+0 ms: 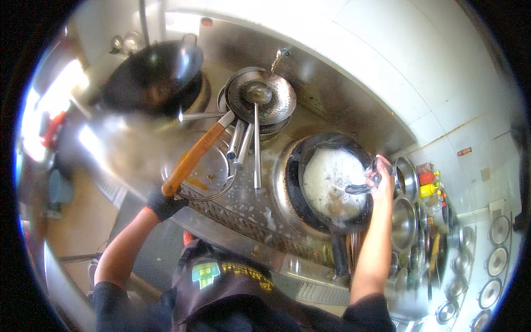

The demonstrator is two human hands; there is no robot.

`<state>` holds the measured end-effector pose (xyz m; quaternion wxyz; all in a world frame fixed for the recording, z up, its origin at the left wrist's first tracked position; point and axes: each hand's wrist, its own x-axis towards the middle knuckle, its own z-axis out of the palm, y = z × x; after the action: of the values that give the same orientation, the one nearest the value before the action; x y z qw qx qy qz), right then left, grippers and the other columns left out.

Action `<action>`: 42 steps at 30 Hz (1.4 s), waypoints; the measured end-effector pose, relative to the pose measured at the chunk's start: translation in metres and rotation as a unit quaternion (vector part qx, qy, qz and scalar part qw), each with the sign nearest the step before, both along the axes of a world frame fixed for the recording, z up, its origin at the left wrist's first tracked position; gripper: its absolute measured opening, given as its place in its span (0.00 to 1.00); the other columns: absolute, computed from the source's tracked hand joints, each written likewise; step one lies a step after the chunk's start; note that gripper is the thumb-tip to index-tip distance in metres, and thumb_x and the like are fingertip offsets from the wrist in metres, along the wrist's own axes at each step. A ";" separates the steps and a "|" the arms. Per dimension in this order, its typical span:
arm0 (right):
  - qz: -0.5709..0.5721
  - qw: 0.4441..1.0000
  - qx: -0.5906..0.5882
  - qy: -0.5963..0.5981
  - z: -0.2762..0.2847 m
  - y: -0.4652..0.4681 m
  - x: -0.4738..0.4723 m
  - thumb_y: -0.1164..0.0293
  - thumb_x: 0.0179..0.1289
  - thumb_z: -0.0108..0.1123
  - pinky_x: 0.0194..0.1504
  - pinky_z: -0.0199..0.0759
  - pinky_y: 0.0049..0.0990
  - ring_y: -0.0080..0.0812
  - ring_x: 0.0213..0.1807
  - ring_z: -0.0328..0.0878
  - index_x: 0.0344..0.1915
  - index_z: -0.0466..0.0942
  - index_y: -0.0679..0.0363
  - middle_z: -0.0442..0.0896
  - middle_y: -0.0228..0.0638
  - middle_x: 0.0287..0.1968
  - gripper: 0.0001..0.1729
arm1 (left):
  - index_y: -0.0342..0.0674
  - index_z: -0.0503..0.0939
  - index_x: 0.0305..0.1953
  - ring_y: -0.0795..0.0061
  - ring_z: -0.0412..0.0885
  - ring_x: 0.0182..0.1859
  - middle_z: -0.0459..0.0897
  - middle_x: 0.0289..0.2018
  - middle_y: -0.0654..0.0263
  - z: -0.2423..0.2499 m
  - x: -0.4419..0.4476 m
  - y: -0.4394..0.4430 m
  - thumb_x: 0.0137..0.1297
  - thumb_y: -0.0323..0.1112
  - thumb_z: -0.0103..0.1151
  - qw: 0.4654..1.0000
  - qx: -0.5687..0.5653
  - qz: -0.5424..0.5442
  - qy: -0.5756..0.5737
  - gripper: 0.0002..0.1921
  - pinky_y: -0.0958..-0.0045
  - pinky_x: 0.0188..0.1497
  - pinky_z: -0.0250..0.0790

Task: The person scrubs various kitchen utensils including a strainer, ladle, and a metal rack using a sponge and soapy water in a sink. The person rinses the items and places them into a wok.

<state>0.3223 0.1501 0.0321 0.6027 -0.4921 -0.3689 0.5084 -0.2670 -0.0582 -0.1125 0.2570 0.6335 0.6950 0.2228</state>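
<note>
My left hand [166,204], in a dark glove, is at the lower end of a wooden handle [195,159] and the rim of a round metal vessel [207,198]. Whether it grips either one is hidden. Over the right side of a black wok [305,182], my bare right hand [382,182] holds a small dark, glossy object [359,189] whose kind is unclear. Pale, foamy liquid [332,182] covers the wok's bottom. The wok sits on a round burner ring [282,182], its long dark handle [340,253] pointing towards me.
A perforated steel strainer [284,97] carries a ladle [257,145] under a tap [275,62]. Another large black wok [145,79] stands at the upper left, near blurry steam [137,145]. Steel bowls [403,222] and sauce bottles [428,190] line the right. Pot lids [498,261] hang beyond.
</note>
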 end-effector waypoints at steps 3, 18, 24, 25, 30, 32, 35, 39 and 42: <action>-0.029 1.000 -0.008 -0.004 -0.003 0.007 -0.007 0.58 0.61 0.65 0.11 0.57 0.25 0.26 0.14 0.67 0.34 0.74 0.55 0.72 0.29 0.22 0.14 | 0.36 0.73 0.51 0.58 0.78 0.45 0.79 0.42 0.54 -0.007 0.007 -0.004 0.49 0.47 0.72 0.996 0.081 -0.004 0.022 0.31 0.63 0.48 0.71; 0.189 0.937 -0.167 0.242 -0.002 -0.046 -0.023 0.29 0.57 0.45 0.47 0.64 0.70 0.54 0.50 0.76 0.59 0.70 0.46 0.76 0.49 0.55 0.41 | 0.34 0.72 0.40 0.70 0.76 0.34 0.75 0.33 0.58 -0.059 -0.059 -0.099 0.54 0.35 0.68 0.916 0.104 -0.108 0.373 0.18 0.67 0.34 0.72; 0.237 0.945 0.000 0.225 -0.009 -0.010 -0.018 0.38 0.60 0.55 0.28 0.78 0.32 0.41 0.40 0.79 0.58 0.71 0.57 0.79 0.42 0.48 0.39 | 0.36 0.74 0.39 0.73 0.80 0.26 0.79 0.29 0.61 -0.020 -0.049 -0.145 0.63 0.39 0.64 0.854 -0.077 0.354 -0.373 0.13 0.73 0.24 0.74; 0.254 0.939 0.037 0.229 0.000 -0.002 -0.010 0.40 0.61 0.57 0.31 0.80 0.34 0.41 0.44 0.80 0.59 0.70 0.59 0.79 0.42 0.50 0.38 | 0.36 0.75 0.38 0.73 0.80 0.26 0.79 0.28 0.62 -0.011 -0.049 -0.148 0.63 0.39 0.63 0.845 -0.051 0.349 -0.402 0.13 0.73 0.25 0.75; 0.058 0.979 -0.067 0.181 -0.015 0.003 0.006 0.60 0.65 0.60 0.51 0.80 0.40 0.50 0.57 0.75 0.60 0.67 0.64 0.76 0.49 0.56 0.29 | 0.36 0.76 0.38 0.71 0.81 0.26 0.80 0.28 0.61 -0.002 -0.064 -0.168 0.63 0.38 0.63 0.814 -0.094 0.402 -0.407 0.12 0.72 0.26 0.76; 0.059 0.972 -0.181 0.138 -0.031 -0.006 0.009 0.70 0.64 0.58 0.41 0.82 0.37 0.50 0.50 0.80 0.60 0.68 0.61 0.77 0.48 0.55 0.25 | 0.35 0.76 0.40 0.69 0.82 0.28 0.81 0.29 0.60 -0.011 -0.077 -0.177 0.63 0.38 0.63 0.802 -0.109 0.413 -0.418 0.12 0.70 0.26 0.77; 0.148 0.987 -0.003 0.060 -0.036 -0.015 0.021 0.71 0.64 0.57 0.26 0.78 0.25 0.34 0.37 0.80 0.64 0.67 0.51 0.78 0.43 0.53 0.28 | 0.35 0.75 0.42 0.65 0.83 0.30 0.81 0.32 0.57 -0.023 -0.103 -0.197 0.65 0.38 0.61 0.771 -0.116 0.441 -0.444 0.13 0.65 0.28 0.79; 0.087 0.996 -0.018 -0.027 -0.005 -0.012 0.033 0.61 0.67 0.59 0.18 0.66 0.18 0.22 0.28 0.72 0.59 0.71 0.51 0.78 0.29 0.44 0.22 | 0.34 0.75 0.43 0.62 0.83 0.31 0.81 0.33 0.57 -0.041 -0.151 -0.200 0.65 0.38 0.61 0.719 -0.087 0.467 -0.507 0.14 0.62 0.28 0.79; -0.076 0.988 -0.102 -0.084 0.011 -0.020 0.004 0.57 0.65 0.59 0.35 0.70 0.26 0.24 0.39 0.73 0.55 0.73 0.50 0.76 0.28 0.46 0.20 | 0.35 0.75 0.43 0.61 0.84 0.31 0.81 0.33 0.57 -0.055 -0.192 -0.198 0.65 0.38 0.60 0.712 -0.097 0.463 -0.518 0.14 0.61 0.29 0.79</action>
<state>0.3265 0.1299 0.0426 0.5536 -0.6185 -0.3258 0.4526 -0.4588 -0.2565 -0.1675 0.5012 -0.0113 0.6767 0.5392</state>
